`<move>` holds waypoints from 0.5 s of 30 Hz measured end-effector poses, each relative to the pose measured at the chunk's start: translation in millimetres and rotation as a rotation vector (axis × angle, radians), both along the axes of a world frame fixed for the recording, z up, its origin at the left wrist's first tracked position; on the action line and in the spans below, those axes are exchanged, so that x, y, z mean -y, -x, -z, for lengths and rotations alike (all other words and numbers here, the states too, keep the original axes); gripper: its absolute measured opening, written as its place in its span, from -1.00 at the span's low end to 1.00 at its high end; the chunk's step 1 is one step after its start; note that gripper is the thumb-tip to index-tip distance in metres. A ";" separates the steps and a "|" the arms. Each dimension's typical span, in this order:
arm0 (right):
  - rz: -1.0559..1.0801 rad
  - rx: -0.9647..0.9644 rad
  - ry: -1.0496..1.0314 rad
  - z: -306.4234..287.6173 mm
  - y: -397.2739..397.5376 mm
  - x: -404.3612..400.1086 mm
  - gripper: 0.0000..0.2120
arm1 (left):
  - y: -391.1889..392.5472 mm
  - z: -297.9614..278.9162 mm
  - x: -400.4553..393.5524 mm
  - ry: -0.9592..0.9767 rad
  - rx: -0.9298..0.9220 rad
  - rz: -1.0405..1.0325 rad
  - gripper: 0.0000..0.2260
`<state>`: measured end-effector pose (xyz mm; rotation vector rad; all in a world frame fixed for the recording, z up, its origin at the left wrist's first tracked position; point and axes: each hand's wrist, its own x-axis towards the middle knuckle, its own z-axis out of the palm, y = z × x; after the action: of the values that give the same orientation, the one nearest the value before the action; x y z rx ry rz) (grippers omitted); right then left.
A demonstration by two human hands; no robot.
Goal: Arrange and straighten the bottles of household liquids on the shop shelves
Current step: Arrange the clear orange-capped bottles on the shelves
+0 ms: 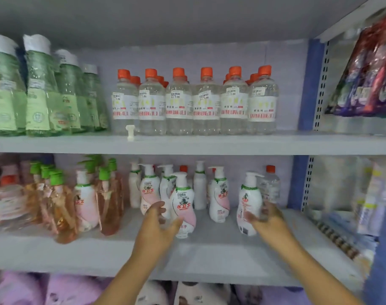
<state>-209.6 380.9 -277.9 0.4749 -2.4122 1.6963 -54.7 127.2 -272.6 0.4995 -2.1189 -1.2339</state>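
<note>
On the middle shelf [209, 245] stand several white and pink pump bottles. One pump bottle [183, 201] stands forward of the others, and my left hand [159, 221] reaches up to its left side with fingers spread, holding nothing. A second pump bottle [249, 194] stands at the right with a clear orange-capped bottle [270, 186] just behind it. My right hand [267, 216] is blurred at the foot of these two; its loose fingers overlap the white bottle's lower part. No grip shows.
The upper shelf [187, 143] carries a row of clear orange-capped bottles [194, 104], green bottles [40, 93] at the left, and a small white part [130, 129] near the edge. Orange liquid bottles [62, 203] lean at the middle shelf's left. Bagged goods [368, 73] hang at the right.
</note>
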 end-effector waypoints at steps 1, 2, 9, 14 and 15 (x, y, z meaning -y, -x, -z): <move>-0.002 0.012 -0.024 10.4 5.6 5.8 -0.56 | 9.2 9.9 1.2 -0.004 0.037 -0.025 -0.40; 0.001 0.013 -0.027 16.7 8.4 10.6 -0.58 | 18.0 16.4 2.0 -0.011 0.046 -0.031 -0.34; 0.037 0.057 -0.132 5.1 36.3 28.0 -0.71 | 50.0 19.3 20.7 -0.054 0.041 0.086 -0.56; 0.045 0.062 -0.131 2.6 56.5 41.4 -0.72 | 26.9 24.1 75.9 -0.041 0.023 -0.031 -0.50; 0.026 0.066 -0.146 -0.1 59.8 45.6 -0.75 | 23.0 23.4 86.6 -0.038 0.025 -0.058 -0.49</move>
<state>-269.4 335.3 -277.8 0.4103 -2.5897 1.5567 -77.7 40.6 -296.0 0.5911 -2.0903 -1.2432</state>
